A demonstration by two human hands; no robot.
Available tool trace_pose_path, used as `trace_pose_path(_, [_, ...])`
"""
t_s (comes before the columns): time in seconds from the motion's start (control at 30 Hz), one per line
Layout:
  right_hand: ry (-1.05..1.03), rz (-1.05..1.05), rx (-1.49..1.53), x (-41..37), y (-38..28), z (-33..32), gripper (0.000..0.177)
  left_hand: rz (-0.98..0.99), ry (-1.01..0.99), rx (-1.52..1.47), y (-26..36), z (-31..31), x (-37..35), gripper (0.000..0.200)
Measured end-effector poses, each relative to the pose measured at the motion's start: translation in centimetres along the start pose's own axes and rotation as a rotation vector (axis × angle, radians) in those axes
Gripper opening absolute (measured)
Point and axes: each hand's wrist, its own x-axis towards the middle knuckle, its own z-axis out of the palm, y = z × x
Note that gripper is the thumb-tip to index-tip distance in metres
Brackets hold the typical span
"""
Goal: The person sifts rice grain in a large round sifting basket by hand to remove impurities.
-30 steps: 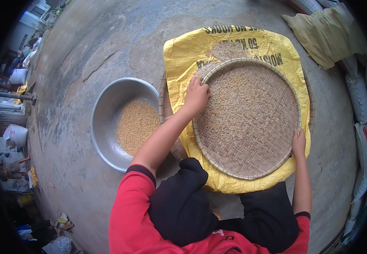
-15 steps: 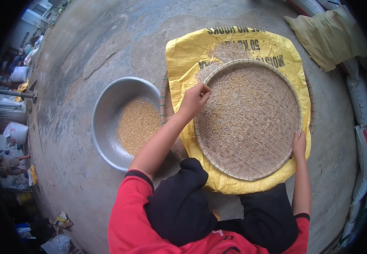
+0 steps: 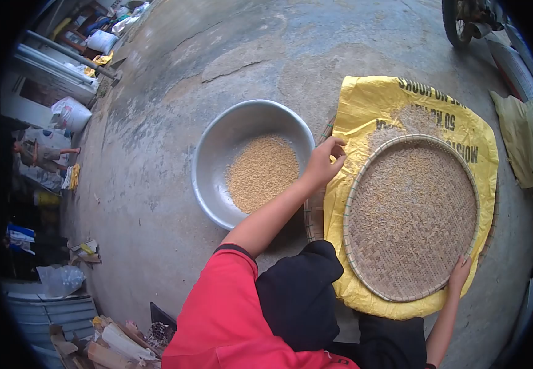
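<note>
A round woven bamboo tray (image 3: 411, 215) with a thin spread of pale grain rests slightly tilted over a yellow sack (image 3: 365, 98). My right hand (image 3: 460, 275) grips its lower right rim, thumb on top and the fingers hidden underneath. Left of the rim, apart from it, is my left hand (image 3: 325, 163), over the sack's left edge. Its fingers are loosely curled, with a gap to the thumb and nothing visible between them. Beside that forearm stands a wide metal basin (image 3: 211, 154) holding a heap of golden grain (image 3: 263, 175).
Whitish grain (image 3: 414, 120) lies on the sack behind the tray. Another woven rim (image 3: 314, 227) shows under the sack. A motorcycle wheel (image 3: 457, 24) and filled sacks line the right side. Far left, a person (image 3: 45, 154) is near a white bucket (image 3: 71, 115); scraps lie lower left.
My left hand has come away from the tray's left rim toward the basin, its fingers loosening. My right hand still grips the rim. The view has swung left.
</note>
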Motion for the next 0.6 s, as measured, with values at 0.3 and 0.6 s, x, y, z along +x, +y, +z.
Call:
trace_pose_path(0.3, [0.009, -0.005, -0.043, 0.2, 0.7, 0.1, 0.041, -0.269, 0.412, 0.794, -10.4, -9.5, -3.9, 0.019])
trace_pose_path(0.6, [0.028, 0.014, -0.068, -0.3, -0.9, -0.3, 0.037, 0.048, 0.044, 0.118, 0.1, -3.4, -0.6, 0.008])
